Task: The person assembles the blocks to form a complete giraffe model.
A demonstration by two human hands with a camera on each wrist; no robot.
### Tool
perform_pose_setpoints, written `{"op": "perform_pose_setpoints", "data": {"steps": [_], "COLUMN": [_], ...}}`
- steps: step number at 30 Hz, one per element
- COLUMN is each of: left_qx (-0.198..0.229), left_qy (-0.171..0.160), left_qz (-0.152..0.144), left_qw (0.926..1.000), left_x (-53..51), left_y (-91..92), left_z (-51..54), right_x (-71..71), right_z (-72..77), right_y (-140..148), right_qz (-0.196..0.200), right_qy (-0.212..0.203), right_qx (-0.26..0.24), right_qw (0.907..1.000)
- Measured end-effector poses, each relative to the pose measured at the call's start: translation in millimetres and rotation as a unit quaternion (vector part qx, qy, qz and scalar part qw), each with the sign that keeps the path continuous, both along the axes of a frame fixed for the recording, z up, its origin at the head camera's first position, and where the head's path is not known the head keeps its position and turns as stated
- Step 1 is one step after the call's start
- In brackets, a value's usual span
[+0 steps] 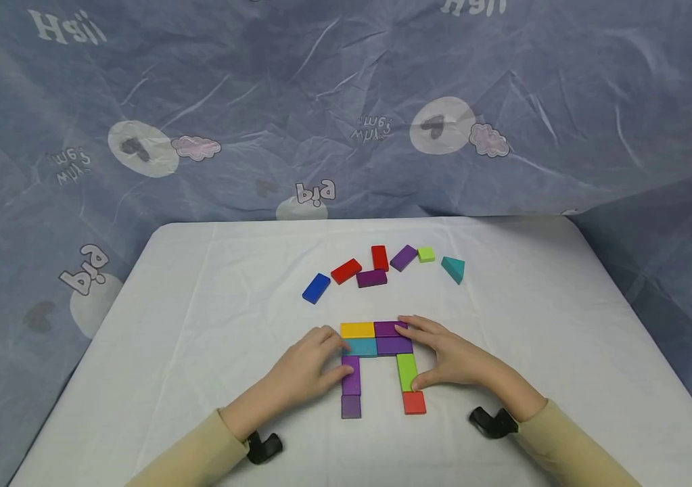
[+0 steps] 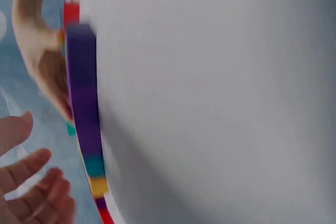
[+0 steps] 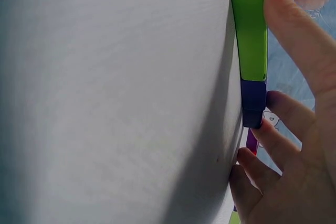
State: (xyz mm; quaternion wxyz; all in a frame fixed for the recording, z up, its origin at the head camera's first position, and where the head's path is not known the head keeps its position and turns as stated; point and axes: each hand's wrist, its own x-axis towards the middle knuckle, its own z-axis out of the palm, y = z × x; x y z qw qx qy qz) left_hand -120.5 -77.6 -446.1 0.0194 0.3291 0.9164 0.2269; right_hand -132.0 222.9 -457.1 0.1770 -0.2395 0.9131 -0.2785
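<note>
Flat coloured blocks form an arch on the table: a yellow block [image 1: 357, 330] and a purple block [image 1: 387, 329] lie above a teal block [image 1: 360, 347] and another purple block [image 1: 394, 345]. Two purple blocks [image 1: 351, 376] make the left leg; a green block [image 1: 406, 372] and a red block [image 1: 414, 403] make the right. My left hand [image 1: 306, 365] is beside the left leg, fingers loosely bent and apart from the blocks in the left wrist view. My right hand [image 1: 458, 355] spreads along the right side, thumb by the green block, fingertips touching the purple blocks' ends.
Loose blocks lie beyond the arch: a blue one [image 1: 316, 288], two red ones [image 1: 346, 271], two purple ones [image 1: 372, 278], a small green one [image 1: 426, 254] and a teal triangle [image 1: 454, 269]. A patterned grey-blue cloth [image 1: 346, 162] hangs behind the white table [image 1: 230, 291].
</note>
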Motion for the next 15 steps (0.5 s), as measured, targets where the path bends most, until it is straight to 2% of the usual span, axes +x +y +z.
{"op": "perform_pose_setpoints", "data": {"steps": [3,6,10,15], "left_qx": [-0.009,-0.037,-0.061,-0.069], "left_qy": [-0.02,-0.06,-0.117,-0.14], "left_qz": [0.018,0.014,-0.002,-0.017], "left_qw": [0.9996,0.9974,0.9912,0.9877], "left_x": [-18.0,-29.3,-32.8,-32.5], "left_y": [-1.5,-3.2,-5.7,-7.0], "left_z": [-2.8,-9.1,-14.3,-14.5], "right_x": [-0.3,-0.2,-0.1,-0.5], "right_z": [-1.0,-2.0,-2.3,-1.4], "right_y": [0.1,-0.4,-1.7,-2.3], "right_qz": [-0.001,-0.003,-0.005,-0.009], "right_qy": [-0.005,-0.009,-0.013,-0.016], "right_qx": [-0.001,-0.002,-0.001,0.003], "right_qw": [1.0,0.9999,0.9999,0.9998]}}
